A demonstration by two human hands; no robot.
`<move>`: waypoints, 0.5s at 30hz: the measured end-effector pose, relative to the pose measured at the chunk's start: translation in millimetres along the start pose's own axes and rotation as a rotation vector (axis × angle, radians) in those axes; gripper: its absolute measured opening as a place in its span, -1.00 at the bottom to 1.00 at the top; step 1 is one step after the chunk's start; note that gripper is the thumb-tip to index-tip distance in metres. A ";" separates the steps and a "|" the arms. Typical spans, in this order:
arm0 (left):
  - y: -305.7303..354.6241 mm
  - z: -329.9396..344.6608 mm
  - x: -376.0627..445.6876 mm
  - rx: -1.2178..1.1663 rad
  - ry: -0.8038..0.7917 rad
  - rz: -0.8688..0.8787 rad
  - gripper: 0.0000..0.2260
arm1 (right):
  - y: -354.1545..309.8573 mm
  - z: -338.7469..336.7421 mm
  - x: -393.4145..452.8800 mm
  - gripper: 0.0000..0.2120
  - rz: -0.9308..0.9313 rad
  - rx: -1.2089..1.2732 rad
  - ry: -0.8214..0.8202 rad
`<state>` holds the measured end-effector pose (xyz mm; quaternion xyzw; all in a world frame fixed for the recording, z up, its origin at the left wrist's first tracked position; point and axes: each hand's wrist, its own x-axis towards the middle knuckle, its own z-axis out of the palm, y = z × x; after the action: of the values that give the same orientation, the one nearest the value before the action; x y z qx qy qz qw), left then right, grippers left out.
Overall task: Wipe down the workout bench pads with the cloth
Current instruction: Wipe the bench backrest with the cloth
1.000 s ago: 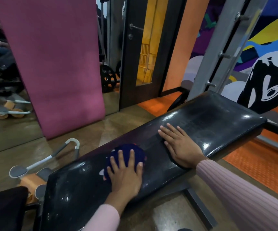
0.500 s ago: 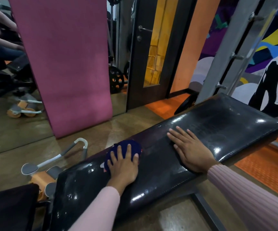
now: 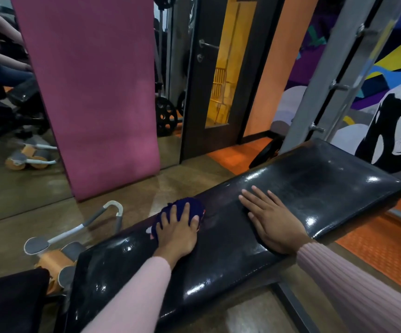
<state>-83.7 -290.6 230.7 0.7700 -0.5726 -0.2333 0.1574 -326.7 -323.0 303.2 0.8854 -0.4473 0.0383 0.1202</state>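
Pressing the cloth (image 3: pixel 182 213) flat on the bench pad (image 3: pixel 326 188) with your left hand (image 3: pixel 177 233), fingers spread wide over it, not curled round it. Your right hand (image 3: pixel 275 221) lies flat on the pad too, fingers straight and slightly apart, holding nothing, just bracing.

Cloth sits at the far edge of the pad, roughly mid-length, between your two hands and well short of the right one.

Risks, as I judge them:
- The cloth is bunched into a small wad right at the far edge. Push any further out and it could roll off onto the floor (image 3: pixel 146 188).
- You're only pressing, not gripping. On that glossy surface the wad may slip out from under your palm on a fast stroke.
- The small contact patch means missed strips; the right end of the pad under and past your right hand looks likely to be skipped unless you move that hand.

Cloth: dark blue, fuzzy, crumpled into a lump, with a small pale patch showing at its left side. Mostly covered by your hand.
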 end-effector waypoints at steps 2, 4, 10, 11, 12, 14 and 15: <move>5.3 8.9 -22.2 0.025 0.026 0.026 -0.49 | -0.2 0.6 0.5 -0.45 -0.004 0.000 0.006; 21.9 15.4 -38.9 0.072 0.043 0.100 -0.48 | -0.5 0.1 1.1 -0.44 -0.008 -0.018 -0.002; 30.5 2.6 7.6 0.051 0.016 0.159 -0.43 | -1.8 -4.1 0.0 -0.42 -0.011 -0.015 -0.018; 22.2 -0.7 17.3 0.005 0.012 0.120 -0.43 | -1.6 -3.6 -0.2 -0.43 -0.009 -0.011 -0.016; 13.3 -3.5 24.0 -0.021 0.018 0.079 -0.43 | -1.3 -3.0 0.7 -0.43 -0.010 -0.007 -0.012; -1.0 -4.1 23.1 -0.007 0.044 0.042 -0.43 | -1.1 -1.5 1.2 -0.45 -0.018 0.001 0.000; -4.2 -1.6 17.7 0.014 0.063 0.049 -0.43 | -1.0 -0.5 1.3 -0.46 -0.022 0.007 0.010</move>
<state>-75.3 -306.3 226.7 0.7639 -0.5876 -0.2010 0.1755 -325.1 -323.3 303.7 0.8905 -0.4368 0.0430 0.1200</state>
